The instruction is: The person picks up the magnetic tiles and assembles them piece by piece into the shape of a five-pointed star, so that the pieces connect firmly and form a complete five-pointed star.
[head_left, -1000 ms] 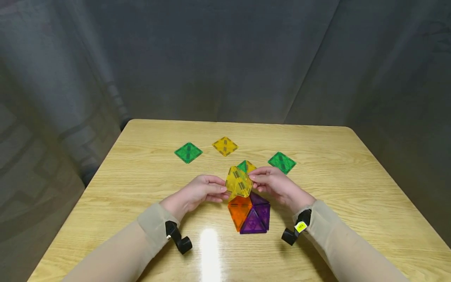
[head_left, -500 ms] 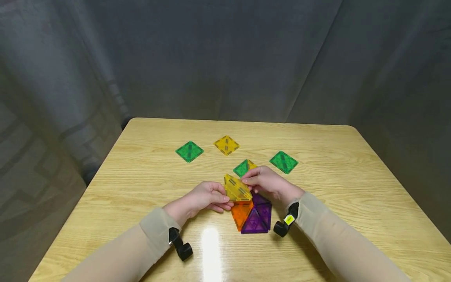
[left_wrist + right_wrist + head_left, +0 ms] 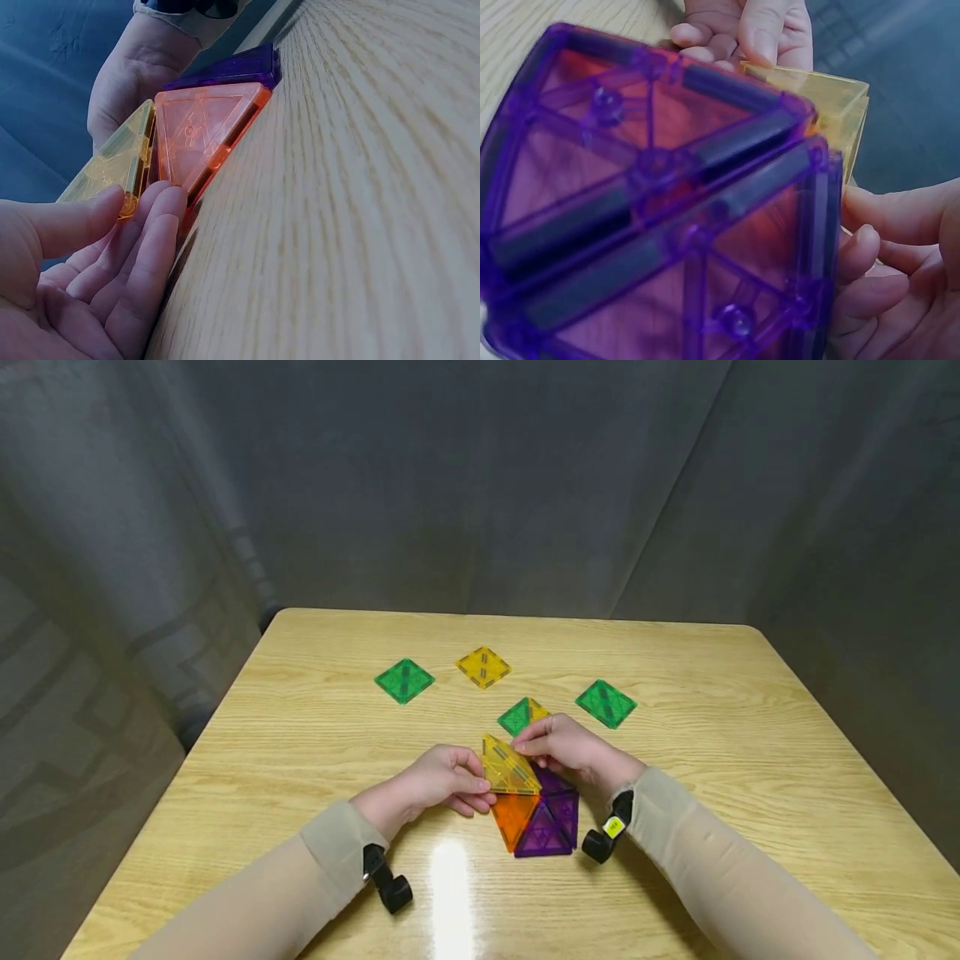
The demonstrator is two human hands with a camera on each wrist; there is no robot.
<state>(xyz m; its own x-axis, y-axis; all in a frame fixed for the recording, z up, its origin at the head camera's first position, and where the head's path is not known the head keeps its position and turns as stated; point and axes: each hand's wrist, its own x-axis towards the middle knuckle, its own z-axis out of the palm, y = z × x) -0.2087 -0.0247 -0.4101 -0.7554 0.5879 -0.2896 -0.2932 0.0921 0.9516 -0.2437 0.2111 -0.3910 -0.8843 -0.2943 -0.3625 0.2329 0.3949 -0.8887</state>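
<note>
Yellow translucent triangular magnetic tiles (image 3: 510,768), joined into a folded piece, sit tilted at the top of a low structure. My left hand (image 3: 442,781) pinches their left corner, thumb on the face, its fingertips against the orange tile (image 3: 199,135) in the left wrist view. My right hand (image 3: 576,753) pinches the upper right edge of the yellow piece, its thumb at the edge (image 3: 847,169) in the right wrist view. Below, the structure has an orange triangle (image 3: 514,818) and several purple triangles (image 3: 543,835) leaning together. Its far side is hidden.
Flat on the wooden table (image 3: 300,735) lie a green diamond (image 3: 405,681) at back left, a yellow diamond (image 3: 483,667) at the back and another green diamond (image 3: 606,703) at right. A green-and-yellow diamond (image 3: 517,717) lies just behind the structure, partly covered by the right hand.
The yellow piece has come down and tilted until its lower edge meets the top edge of the orange triangle. Both hands moved with it, the right one shifting slightly left.
</note>
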